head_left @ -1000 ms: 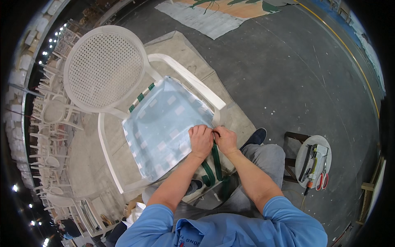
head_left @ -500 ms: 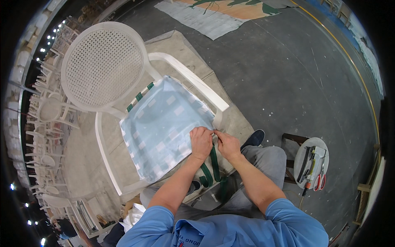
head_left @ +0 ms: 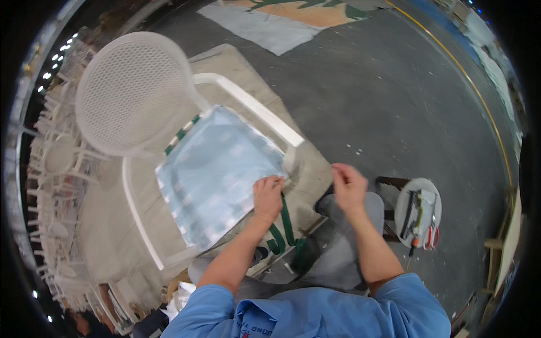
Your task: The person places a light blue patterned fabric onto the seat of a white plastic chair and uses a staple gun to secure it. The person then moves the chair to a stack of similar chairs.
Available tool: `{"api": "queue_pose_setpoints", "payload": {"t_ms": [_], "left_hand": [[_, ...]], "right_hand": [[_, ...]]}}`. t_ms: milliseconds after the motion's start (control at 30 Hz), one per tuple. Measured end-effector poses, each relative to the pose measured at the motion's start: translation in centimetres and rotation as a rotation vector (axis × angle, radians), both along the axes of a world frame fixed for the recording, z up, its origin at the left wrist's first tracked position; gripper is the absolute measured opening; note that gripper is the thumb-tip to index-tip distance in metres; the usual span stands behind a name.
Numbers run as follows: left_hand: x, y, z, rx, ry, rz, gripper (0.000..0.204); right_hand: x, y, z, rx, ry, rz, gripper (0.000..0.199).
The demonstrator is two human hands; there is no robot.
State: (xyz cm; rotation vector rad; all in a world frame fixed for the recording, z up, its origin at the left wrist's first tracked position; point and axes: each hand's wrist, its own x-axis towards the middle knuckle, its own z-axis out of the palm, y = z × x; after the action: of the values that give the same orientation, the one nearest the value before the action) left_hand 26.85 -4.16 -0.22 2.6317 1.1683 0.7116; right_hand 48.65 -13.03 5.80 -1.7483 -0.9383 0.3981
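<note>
The pale blue checked seat cushion (head_left: 217, 174) was laid on the white plastic armchair (head_left: 135, 93), its front corner pressed by the curled fingers of the left hand (head_left: 267, 197), while the right hand (head_left: 349, 186) was held apart, fingertips pinched, contents indiscernible.

Right hand (head_left: 349, 186) now off the cushion (head_left: 217, 174) corner, pulled out to the right, well apart from left hand (head_left: 267, 197). Chair (head_left: 135, 96) sits further left in view.
</note>
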Motion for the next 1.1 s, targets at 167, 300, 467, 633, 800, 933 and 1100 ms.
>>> {"api": "queue_pose_setpoints", "payload": {"t_ms": [167, 300, 467, 633, 800, 933, 1100], "left_hand": [[-0.9, -0.4, -1.0, -0.004, 0.007, -0.051, 0.036], [0.6, -1.1, -1.1, 0.025, -0.031, -0.029, 0.038], [-0.8, -0.5, -0.7, 0.034, -0.011, -0.032, 0.037], [0.1, -1.6, 0.0, -0.001, 0.062, 0.077, 0.042], [-1.4, -2.3, 0.1, -0.066, 0.109, 0.149, 0.044], [-0.9, -2.4, -0.3, -0.103, 0.053, 0.147, 0.045], [-0.9, -2.4, -0.6, -0.146, 0.034, 0.180, 0.046]], "right_hand": [[15.7, -12.2, 4.2, -0.292, -0.264, -0.414, 0.019], [23.0, -21.8, 3.6, -0.694, -0.397, -0.569, 0.032], [22.6, -21.5, -1.2, -1.143, -0.348, -0.424, 0.046], [22.7, -22.8, -2.7, -0.920, -0.433, -0.560, 0.038], [18.5, -17.9, 2.2, -0.499, 0.048, -0.495, 0.040], [14.6, -13.5, 8.1, -0.034, 0.013, -0.126, 0.026], [5.0, -5.6, 13.1, -0.352, 0.277, 0.399, 0.019]]}}
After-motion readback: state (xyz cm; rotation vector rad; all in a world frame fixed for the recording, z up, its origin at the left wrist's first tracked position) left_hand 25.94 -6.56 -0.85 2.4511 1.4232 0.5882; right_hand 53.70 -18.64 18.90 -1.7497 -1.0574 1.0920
